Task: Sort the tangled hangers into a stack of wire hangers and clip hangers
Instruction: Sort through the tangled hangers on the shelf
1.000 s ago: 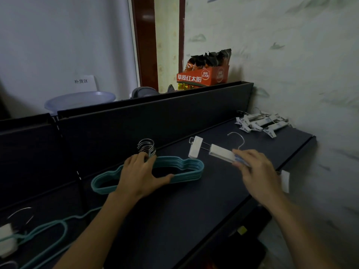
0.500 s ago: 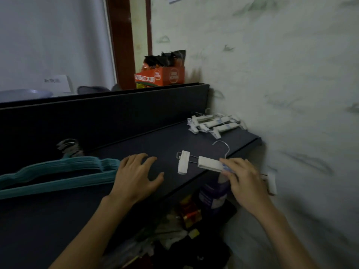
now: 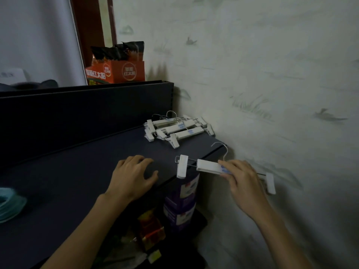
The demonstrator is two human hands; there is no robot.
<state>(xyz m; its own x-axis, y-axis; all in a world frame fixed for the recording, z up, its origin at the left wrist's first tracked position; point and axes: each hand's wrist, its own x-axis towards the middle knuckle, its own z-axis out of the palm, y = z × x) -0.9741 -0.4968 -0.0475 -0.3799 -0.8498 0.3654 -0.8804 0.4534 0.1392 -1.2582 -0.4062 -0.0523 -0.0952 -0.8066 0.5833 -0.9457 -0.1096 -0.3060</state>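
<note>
Clip hanger (image 3: 208, 166) pinched in right fingers (image 3: 226, 166); left fingers (image 3: 136, 160) loosely spread.

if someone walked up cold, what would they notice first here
Probably the white clip hanger held up by the right hand just past the dark shelf's right edge, its metal hook pointing up. Next, the pile of white clip hangers at the shelf's far right corner against the wall. The left hand lies flat and empty on the shelf, and a bit of teal hangers shows at the left edge.
</note>
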